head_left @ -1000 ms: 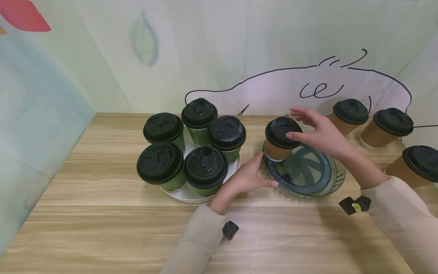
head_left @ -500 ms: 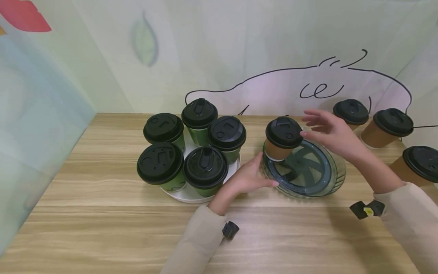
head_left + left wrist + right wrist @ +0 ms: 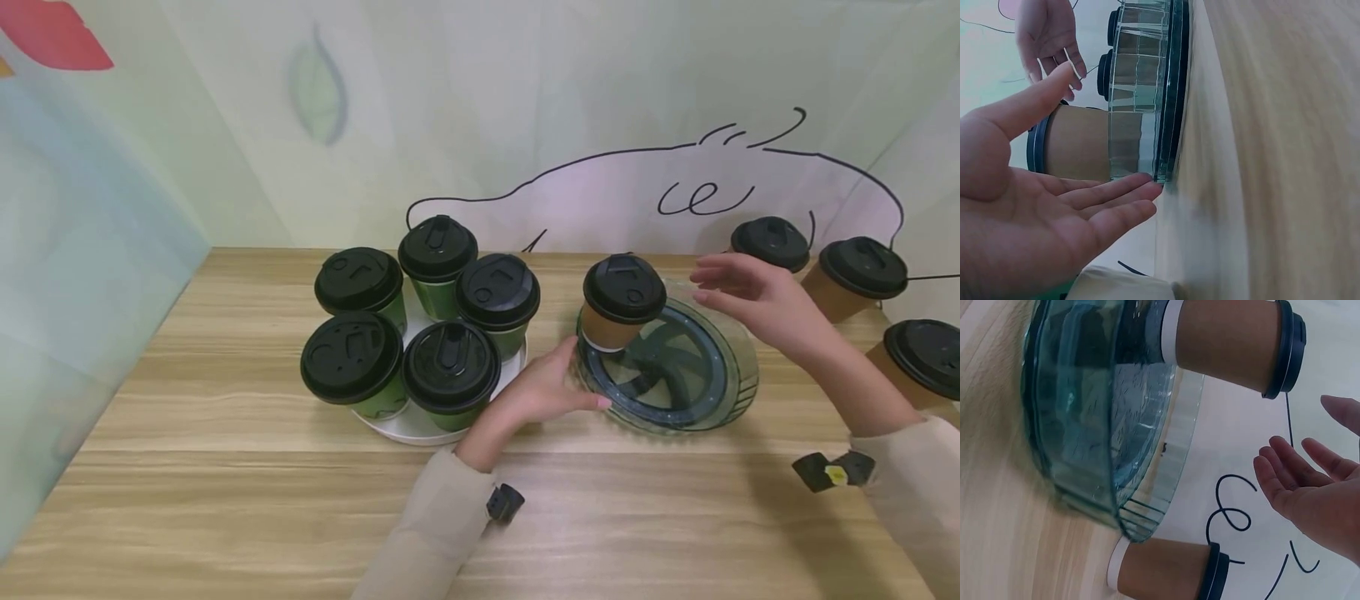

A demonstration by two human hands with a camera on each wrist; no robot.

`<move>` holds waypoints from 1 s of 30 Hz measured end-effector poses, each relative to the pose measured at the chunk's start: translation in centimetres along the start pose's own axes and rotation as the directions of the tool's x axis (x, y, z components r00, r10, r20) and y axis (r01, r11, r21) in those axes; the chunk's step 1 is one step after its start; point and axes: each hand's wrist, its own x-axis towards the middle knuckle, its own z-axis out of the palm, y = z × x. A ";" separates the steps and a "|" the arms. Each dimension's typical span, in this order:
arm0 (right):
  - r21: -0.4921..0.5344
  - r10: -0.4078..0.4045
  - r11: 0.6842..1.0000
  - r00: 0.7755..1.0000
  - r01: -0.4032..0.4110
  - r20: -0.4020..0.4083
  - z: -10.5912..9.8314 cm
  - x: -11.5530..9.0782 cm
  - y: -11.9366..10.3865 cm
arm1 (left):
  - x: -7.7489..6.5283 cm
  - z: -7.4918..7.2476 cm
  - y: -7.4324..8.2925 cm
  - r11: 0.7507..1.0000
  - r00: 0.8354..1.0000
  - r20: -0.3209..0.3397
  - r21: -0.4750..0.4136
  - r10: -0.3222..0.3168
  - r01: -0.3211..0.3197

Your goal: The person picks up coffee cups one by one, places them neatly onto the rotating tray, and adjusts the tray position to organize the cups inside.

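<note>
A brown paper coffee cup [image 3: 611,327] with a black lid stands upright inside a clear greenish round tray [image 3: 738,392], at its left side. My left hand [image 3: 546,390] rests against the tray's left rim, fingers extended and thumb spread; in the left wrist view its fingertips reach the tray's lower edge. Over the tray's right back side hovers my right hand [image 3: 776,308], apart from the cup, its fingers loosely bent around nothing. The right wrist view shows a gap between that hand [image 3: 1316,475] and the lidded cup [image 3: 1229,347].
Several green cups [image 3: 452,375] with black lids stand on a white round tray [image 3: 408,429] at the left. More brown lidded cups stand on the right: one at the back [image 3: 770,243], another beside it [image 3: 855,279], one nearer [image 3: 922,362]. A printed backdrop [image 3: 480,108] closes the far side.
My right hand has moved away from the cup in the clear tray, toward the right. The cup stays put, and my left hand has not moved.
</note>
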 end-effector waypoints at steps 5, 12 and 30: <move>0.003 0.014 1.000 1.000 -0.014 -0.006 -0.4 -0.3 0.6 | 0.1 0.1 -0.1 1.000 1.000 -0.002 -0.001 0.008 -0.008; -0.022 0.025 0.999 0.999 -0.026 -0.036 -1.0 -0.5 1.4 | 0.1 0.0 -0.1 1.000 1.000 0.002 0.020 -0.008 0.008; -0.023 0.136 0.990 0.990 -0.137 -0.034 -2.6 -2.0 2.9 | 0.1 0.0 -0.1 1.000 1.000 0.000 0.021 -0.010 0.010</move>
